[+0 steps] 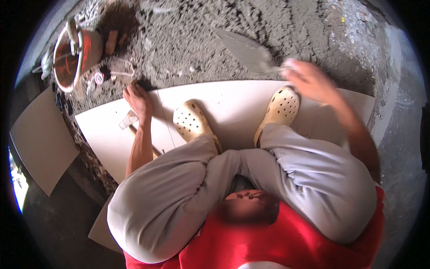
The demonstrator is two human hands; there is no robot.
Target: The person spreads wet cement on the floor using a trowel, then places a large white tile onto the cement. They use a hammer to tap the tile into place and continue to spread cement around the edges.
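Note:
My right hand (pixel 310 80) is closed around a trowel (pixel 246 51), both slightly blurred by motion. The trowel's pointed blade reaches left over rough grey mortar (pixel 192 49). At the far edge of the white tiles (pixel 233 96), my left hand (pixel 138 102) rests with its fingers curled in; whatever they may hold is hidden. A hammer (pixel 129 120) lies on the tile beside my left wrist, its handle partly covered by my forearm and knee. My feet, in cream clogs (pixel 191 119), stand on the tiles while I squat.
An orange-lined bucket (pixel 89 49) stands at the far left, with a brick piece (pixel 111 42) beside it. A small round reel (pixel 99 78) and some string (pixel 123 67) lie near. Another tile (pixel 45 139) is at the left. Grey floor (pixel 398 148) borders the right side.

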